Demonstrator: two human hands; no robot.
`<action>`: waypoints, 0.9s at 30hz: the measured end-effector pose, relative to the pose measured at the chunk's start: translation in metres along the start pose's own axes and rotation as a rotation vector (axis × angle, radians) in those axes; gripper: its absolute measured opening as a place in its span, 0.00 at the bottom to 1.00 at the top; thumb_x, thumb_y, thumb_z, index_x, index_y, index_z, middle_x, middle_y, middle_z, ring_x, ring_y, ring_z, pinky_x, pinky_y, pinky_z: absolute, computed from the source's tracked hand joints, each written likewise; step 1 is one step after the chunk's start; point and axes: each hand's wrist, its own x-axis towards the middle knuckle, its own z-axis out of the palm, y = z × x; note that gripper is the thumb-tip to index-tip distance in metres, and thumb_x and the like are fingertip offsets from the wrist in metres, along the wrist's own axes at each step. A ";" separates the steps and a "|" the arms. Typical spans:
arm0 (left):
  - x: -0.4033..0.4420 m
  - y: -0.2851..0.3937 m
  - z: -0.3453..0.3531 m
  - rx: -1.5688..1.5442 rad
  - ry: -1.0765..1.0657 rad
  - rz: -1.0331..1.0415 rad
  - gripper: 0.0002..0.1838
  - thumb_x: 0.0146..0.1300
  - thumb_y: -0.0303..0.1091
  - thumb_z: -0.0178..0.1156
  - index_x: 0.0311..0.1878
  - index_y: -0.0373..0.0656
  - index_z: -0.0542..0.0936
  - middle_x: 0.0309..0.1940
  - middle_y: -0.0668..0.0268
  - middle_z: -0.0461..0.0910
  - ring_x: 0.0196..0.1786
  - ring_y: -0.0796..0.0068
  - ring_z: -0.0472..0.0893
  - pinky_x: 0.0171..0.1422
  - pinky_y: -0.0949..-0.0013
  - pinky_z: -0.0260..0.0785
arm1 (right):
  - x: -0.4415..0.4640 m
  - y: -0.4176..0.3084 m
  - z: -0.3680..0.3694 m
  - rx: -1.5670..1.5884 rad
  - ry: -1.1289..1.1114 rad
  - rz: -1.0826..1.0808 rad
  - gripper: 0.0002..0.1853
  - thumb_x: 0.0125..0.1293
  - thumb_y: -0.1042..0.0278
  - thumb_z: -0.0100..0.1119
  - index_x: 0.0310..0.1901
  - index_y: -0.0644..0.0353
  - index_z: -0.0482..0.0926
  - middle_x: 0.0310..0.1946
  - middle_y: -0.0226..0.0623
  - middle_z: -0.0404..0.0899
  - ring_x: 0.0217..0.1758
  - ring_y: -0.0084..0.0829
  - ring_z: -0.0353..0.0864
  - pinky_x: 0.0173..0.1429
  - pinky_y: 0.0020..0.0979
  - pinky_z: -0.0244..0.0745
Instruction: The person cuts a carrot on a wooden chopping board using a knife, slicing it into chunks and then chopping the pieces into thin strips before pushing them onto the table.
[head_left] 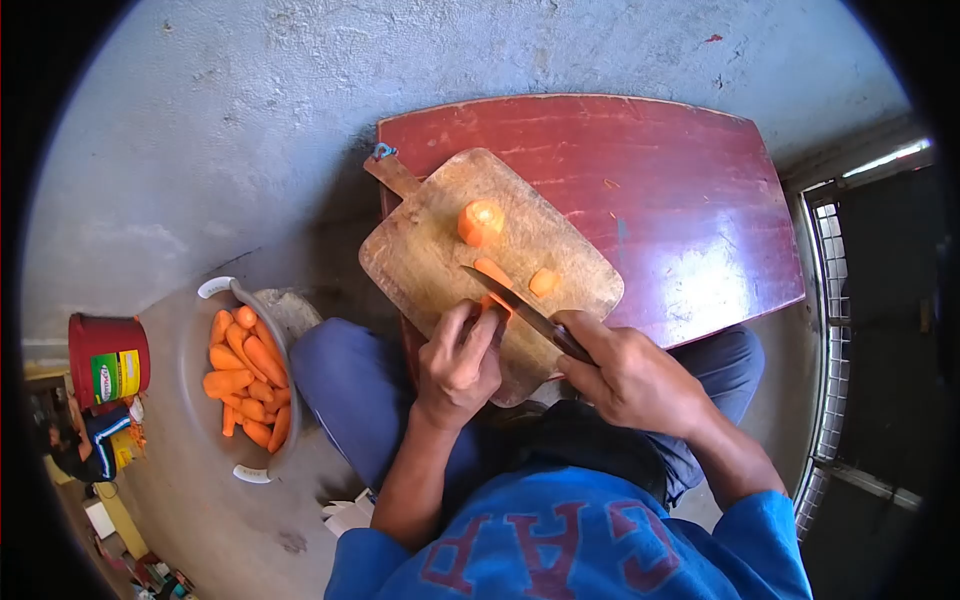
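Note:
My right hand (625, 375) is closed round the handle of a knife (530, 315), whose blade points up and left over the wooden cutting board (420, 250). Under the blade, the fingers of my left hand (462, 365) pinch an orange carrot piece (497, 303). A slim carrot piece (492, 271) lies just beyond the blade, and a short chunk (544, 282) rests to its right. Farther up the board sits a thick, rounded carrot piece (481, 222). The board lies at a slant, partly on a red table.
The red table (680, 190) stands against a blue wall. On the floor at the left, a grey basin (200, 400) holds several carrots (250, 365). Farther left are a red bucket (125, 340) and another person (95, 440). A metal grille door is at the right.

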 end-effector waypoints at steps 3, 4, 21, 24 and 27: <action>-0.002 -0.002 0.001 -0.008 -0.007 -0.018 0.17 0.68 0.17 0.80 0.59 0.35 0.92 0.50 0.54 0.90 0.46 0.54 0.94 0.55 0.54 0.85 | -0.010 -0.013 -0.006 -0.012 -0.013 0.025 0.15 0.84 0.72 0.67 0.62 0.71 0.75 0.29 0.67 0.83 0.35 0.71 0.89 0.38 0.60 0.79; -0.004 -0.002 0.003 -0.017 -0.009 -0.036 0.17 0.68 0.17 0.80 0.58 0.36 0.92 0.50 0.55 0.90 0.46 0.54 0.94 0.57 0.54 0.84 | -0.011 -0.013 -0.005 -0.012 -0.006 0.012 0.16 0.84 0.72 0.67 0.62 0.71 0.75 0.29 0.67 0.83 0.35 0.71 0.89 0.38 0.60 0.79; -0.002 0.000 0.002 -0.026 0.004 -0.046 0.15 0.69 0.18 0.78 0.57 0.36 0.91 0.51 0.52 0.87 0.49 0.49 0.92 0.52 0.52 0.88 | 0.017 0.008 -0.001 -0.017 -0.008 0.061 0.13 0.85 0.69 0.66 0.56 0.71 0.76 0.34 0.66 0.86 0.42 0.70 0.91 0.45 0.59 0.82; 0.003 0.002 0.000 -0.037 0.018 -0.054 0.15 0.69 0.19 0.79 0.57 0.36 0.92 0.49 0.54 0.87 0.48 0.51 0.92 0.51 0.53 0.88 | 0.010 -0.012 -0.017 -0.028 0.016 0.069 0.13 0.84 0.69 0.67 0.58 0.70 0.78 0.35 0.65 0.86 0.44 0.70 0.91 0.46 0.58 0.82; 0.002 0.002 0.001 -0.031 0.023 -0.041 0.15 0.69 0.19 0.79 0.57 0.36 0.92 0.48 0.56 0.87 0.47 0.53 0.91 0.50 0.53 0.88 | 0.002 -0.019 -0.019 -0.060 -0.005 0.049 0.14 0.83 0.69 0.68 0.60 0.69 0.79 0.34 0.65 0.86 0.42 0.70 0.91 0.45 0.59 0.82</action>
